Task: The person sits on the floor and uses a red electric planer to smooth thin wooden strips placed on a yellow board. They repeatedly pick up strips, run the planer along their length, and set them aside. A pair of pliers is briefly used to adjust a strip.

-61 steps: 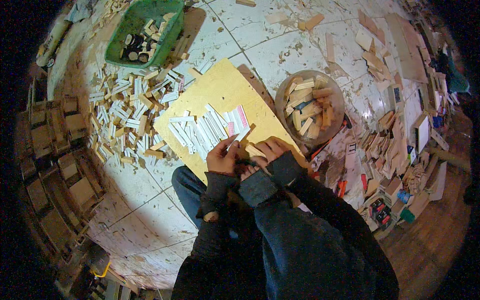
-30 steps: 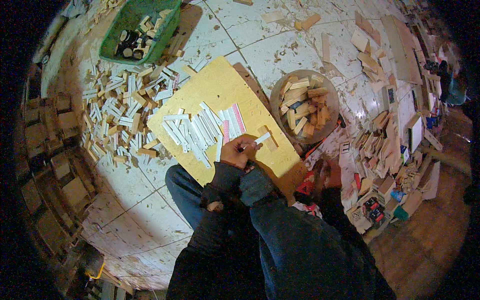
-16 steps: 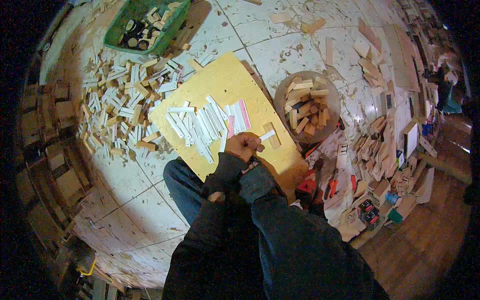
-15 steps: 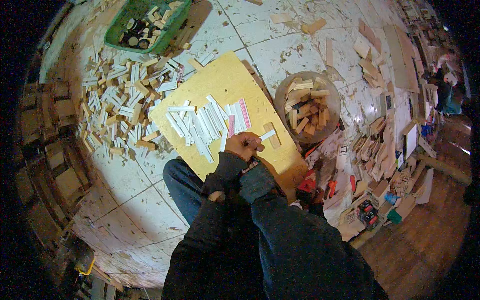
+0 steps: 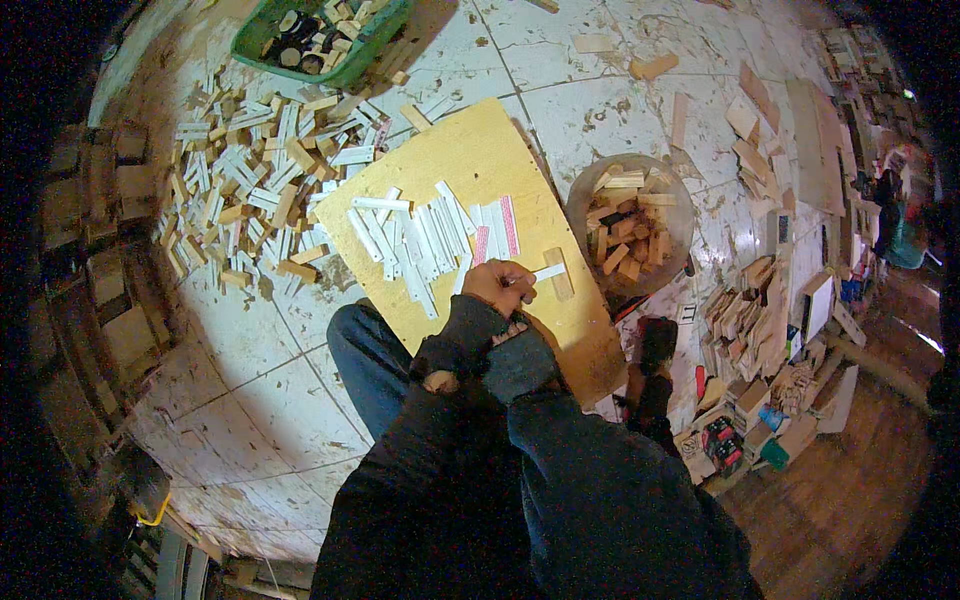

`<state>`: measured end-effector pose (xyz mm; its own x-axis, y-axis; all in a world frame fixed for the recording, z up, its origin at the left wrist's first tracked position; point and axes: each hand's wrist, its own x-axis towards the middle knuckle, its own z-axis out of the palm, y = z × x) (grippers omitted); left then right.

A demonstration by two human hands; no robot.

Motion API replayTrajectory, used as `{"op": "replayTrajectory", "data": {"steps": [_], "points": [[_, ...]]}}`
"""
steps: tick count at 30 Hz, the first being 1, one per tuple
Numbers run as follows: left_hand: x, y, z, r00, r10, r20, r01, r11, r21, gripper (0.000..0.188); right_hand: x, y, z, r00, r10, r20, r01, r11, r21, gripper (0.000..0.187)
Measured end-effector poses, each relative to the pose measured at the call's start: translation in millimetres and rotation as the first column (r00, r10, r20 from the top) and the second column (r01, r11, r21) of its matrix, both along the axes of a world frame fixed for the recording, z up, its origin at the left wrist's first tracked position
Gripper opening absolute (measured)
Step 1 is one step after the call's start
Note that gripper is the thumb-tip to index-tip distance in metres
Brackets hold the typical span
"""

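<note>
My left hand (image 5: 500,286) is closed over the yellow board (image 5: 480,140), its fingers curled at the near end of a short white strip (image 5: 548,271). The strip's far end lies across a small wooden block (image 5: 559,277) on the board. Only a sliver of my right hand (image 5: 510,333) shows between the two sleeves. Its fingers are hidden behind my left hand and wrist. Left of my hands, many white strips (image 5: 435,235) lie loosely side by side, a few with pink-red markings (image 5: 510,222).
A heap of wooden blocks and white strips (image 5: 270,200) covers the floor at left. Behind it stands a green tub (image 5: 375,60). A round container (image 5: 682,225) of blocks is right of the board. Wood offcuts (image 5: 745,310) and a red-black tool (image 5: 722,445) lie farther right.
The whole view has shifted slightly, moving the board and heap a little to the right in the picture. My hands keep nearly the same pose by the strip and block.
</note>
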<state>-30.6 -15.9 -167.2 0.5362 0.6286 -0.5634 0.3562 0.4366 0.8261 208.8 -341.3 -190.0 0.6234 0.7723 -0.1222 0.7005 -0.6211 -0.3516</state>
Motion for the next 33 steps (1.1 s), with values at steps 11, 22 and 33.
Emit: {"op": "replayTrajectory", "data": {"steps": [11, 22, 33], "points": [[1, -2, 2, 0.999, 0.044, 0.033, -0.044, 0.999, 0.007, 0.021, 12, 76, 122, 0.802, -0.244, -0.546, 0.246, 0.967, -0.071, 0.039], [-1, -1, 2, 1.0, 0.03, 0.009, -0.031, 0.992, 0.125, 0.02, -69, 201, 143, 0.855, 0.515, -0.059, -0.519, 0.852, -0.075, 0.033], [0, -3, -4, 1.0, 0.009, 0.01, -0.011, 0.984, 0.178, 0.017, -77, 209, 145, 0.883, 0.458, -0.102, -0.467, 0.878, -0.099, 0.03]]}}
